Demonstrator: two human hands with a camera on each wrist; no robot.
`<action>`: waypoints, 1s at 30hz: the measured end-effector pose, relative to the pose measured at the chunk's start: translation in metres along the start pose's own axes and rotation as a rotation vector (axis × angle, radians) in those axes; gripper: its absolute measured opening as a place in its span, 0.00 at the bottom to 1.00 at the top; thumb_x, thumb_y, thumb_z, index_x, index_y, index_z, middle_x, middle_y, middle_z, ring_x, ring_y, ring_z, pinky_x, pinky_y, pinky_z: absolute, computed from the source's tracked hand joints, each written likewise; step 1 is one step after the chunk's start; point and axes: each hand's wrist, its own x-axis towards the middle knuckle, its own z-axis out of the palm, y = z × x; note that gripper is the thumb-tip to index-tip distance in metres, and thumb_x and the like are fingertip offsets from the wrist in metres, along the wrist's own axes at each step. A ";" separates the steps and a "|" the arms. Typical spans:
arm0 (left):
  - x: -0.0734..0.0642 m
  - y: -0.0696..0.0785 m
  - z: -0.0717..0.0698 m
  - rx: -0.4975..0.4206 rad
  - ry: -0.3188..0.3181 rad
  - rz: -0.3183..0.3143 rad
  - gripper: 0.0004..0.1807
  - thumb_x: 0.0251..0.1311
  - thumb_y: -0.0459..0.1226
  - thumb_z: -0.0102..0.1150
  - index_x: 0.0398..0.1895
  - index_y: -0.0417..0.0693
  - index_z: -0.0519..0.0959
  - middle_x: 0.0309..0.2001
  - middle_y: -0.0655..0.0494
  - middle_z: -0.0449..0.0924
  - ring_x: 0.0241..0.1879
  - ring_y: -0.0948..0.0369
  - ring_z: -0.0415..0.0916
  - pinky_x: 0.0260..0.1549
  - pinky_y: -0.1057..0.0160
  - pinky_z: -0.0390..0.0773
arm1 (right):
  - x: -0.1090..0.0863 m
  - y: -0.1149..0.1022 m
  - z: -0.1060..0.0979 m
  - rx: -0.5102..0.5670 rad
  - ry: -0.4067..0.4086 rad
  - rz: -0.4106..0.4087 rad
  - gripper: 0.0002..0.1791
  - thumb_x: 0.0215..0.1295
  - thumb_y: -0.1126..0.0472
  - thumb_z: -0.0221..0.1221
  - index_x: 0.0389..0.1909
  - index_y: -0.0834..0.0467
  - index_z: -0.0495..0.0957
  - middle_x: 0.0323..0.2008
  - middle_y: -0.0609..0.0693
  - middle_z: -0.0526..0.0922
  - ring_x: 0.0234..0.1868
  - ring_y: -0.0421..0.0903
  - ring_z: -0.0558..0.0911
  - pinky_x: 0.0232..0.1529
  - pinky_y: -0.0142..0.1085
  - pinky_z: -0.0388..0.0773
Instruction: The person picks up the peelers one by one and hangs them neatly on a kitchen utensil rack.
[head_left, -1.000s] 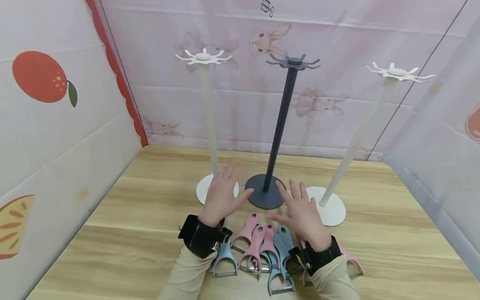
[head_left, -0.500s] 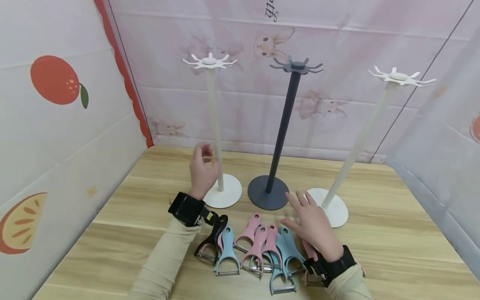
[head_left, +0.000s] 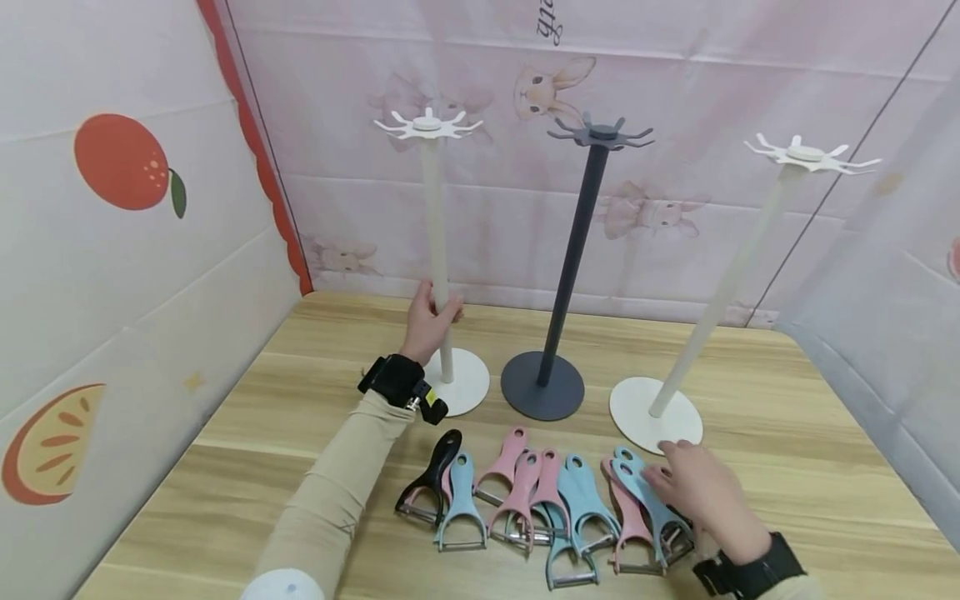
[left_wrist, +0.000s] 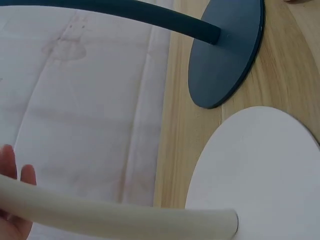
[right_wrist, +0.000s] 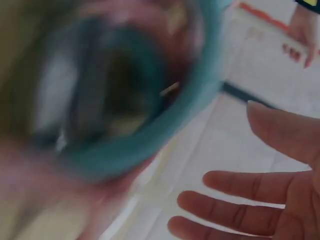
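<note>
My left hand (head_left: 426, 327) is around the pole of the left white stand (head_left: 437, 225), fingers behind it and thumb at its right side. In the left wrist view, fingertips (left_wrist: 28, 174) show past the pale pole. My right hand (head_left: 707, 493) hovers over the right end of a row of peelers, nearest a blue peeler (head_left: 647, 483) that lies partly over a pink peeler (head_left: 628, 507). The right wrist view shows spread, fairly straight fingers (right_wrist: 235, 187), apart from a blurred blue peeler (right_wrist: 202, 95). Whether the hand touches any peeler is hard to tell.
A dark grey stand (head_left: 573, 250) and another white stand (head_left: 720, 292) stand farther right, each topped with a ring of hooks. Along the front lie a black peeler (head_left: 437, 473) and several blue and pink ones. Printed cloth (head_left: 510, 225) walls the wooden table (head_left: 247, 467).
My left hand has moved from in front of the stands to the left white pole and taken hold of it. My right hand has drawn back and rightward over the peelers.
</note>
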 end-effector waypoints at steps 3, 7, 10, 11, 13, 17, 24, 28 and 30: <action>0.004 -0.012 0.003 -0.014 0.007 -0.015 0.10 0.63 0.35 0.51 0.42 0.36 0.69 0.23 0.55 0.70 0.22 0.65 0.69 0.26 0.68 0.72 | -0.007 0.017 0.004 -0.035 -0.079 0.065 0.19 0.56 0.55 0.59 0.39 0.68 0.75 0.29 0.58 0.77 0.29 0.56 0.78 0.27 0.47 0.74; 0.005 -0.017 0.003 0.043 0.006 -0.020 0.11 0.65 0.39 0.48 0.27 0.41 0.69 0.17 0.55 0.65 0.18 0.64 0.63 0.22 0.66 0.66 | -0.012 0.028 0.011 -0.054 -0.161 0.091 0.15 0.59 0.56 0.57 0.35 0.66 0.76 0.25 0.53 0.75 0.26 0.50 0.75 0.28 0.46 0.73; 0.006 -0.017 0.002 0.056 -0.022 -0.017 0.15 0.65 0.39 0.47 0.21 0.43 0.66 0.16 0.55 0.65 0.17 0.63 0.62 0.22 0.65 0.64 | -0.015 0.030 0.015 -0.018 -0.179 0.092 0.10 0.61 0.58 0.56 0.27 0.62 0.74 0.19 0.49 0.69 0.21 0.45 0.69 0.22 0.40 0.67; 0.006 -0.017 0.002 0.053 -0.033 -0.017 0.15 0.65 0.39 0.47 0.20 0.43 0.66 0.16 0.54 0.65 0.17 0.63 0.62 0.22 0.65 0.64 | -0.015 0.030 0.016 -0.007 -0.179 0.089 0.10 0.60 0.59 0.56 0.24 0.60 0.73 0.17 0.48 0.67 0.19 0.44 0.66 0.21 0.38 0.64; 0.007 -0.017 0.002 0.043 -0.051 -0.014 0.16 0.66 0.37 0.47 0.19 0.43 0.66 0.16 0.53 0.65 0.17 0.62 0.62 0.22 0.65 0.64 | -0.015 0.031 0.017 0.022 -0.179 0.093 0.11 0.61 0.60 0.55 0.21 0.58 0.70 0.15 0.47 0.64 0.17 0.43 0.65 0.19 0.35 0.59; 0.007 -0.018 0.003 0.050 -0.042 -0.019 0.15 0.66 0.37 0.46 0.20 0.43 0.66 0.16 0.54 0.64 0.17 0.62 0.62 0.22 0.65 0.64 | -0.011 0.031 0.017 0.045 -0.202 0.114 0.08 0.61 0.60 0.55 0.27 0.61 0.75 0.16 0.47 0.66 0.18 0.42 0.66 0.20 0.34 0.60; 0.004 -0.018 0.006 0.091 -0.012 -0.029 0.14 0.67 0.39 0.45 0.23 0.43 0.66 0.17 0.54 0.64 0.19 0.62 0.63 0.23 0.65 0.64 | -0.003 0.034 0.017 0.073 -0.184 0.099 0.07 0.58 0.66 0.56 0.32 0.67 0.76 0.21 0.49 0.73 0.22 0.44 0.71 0.23 0.38 0.68; 0.001 -0.008 0.007 0.067 -0.021 -0.026 0.14 0.67 0.36 0.45 0.22 0.42 0.66 0.17 0.54 0.65 0.19 0.62 0.63 0.23 0.64 0.64 | -0.002 0.036 0.016 0.124 -0.120 0.068 0.08 0.56 0.69 0.56 0.34 0.71 0.75 0.23 0.53 0.76 0.24 0.47 0.74 0.24 0.41 0.71; -0.001 -0.001 0.006 0.054 -0.029 -0.022 0.13 0.66 0.35 0.45 0.22 0.41 0.66 0.17 0.53 0.64 0.19 0.61 0.62 0.23 0.64 0.63 | 0.000 0.035 0.012 0.145 -0.082 0.057 0.09 0.55 0.70 0.56 0.36 0.72 0.75 0.24 0.55 0.77 0.25 0.48 0.75 0.25 0.42 0.73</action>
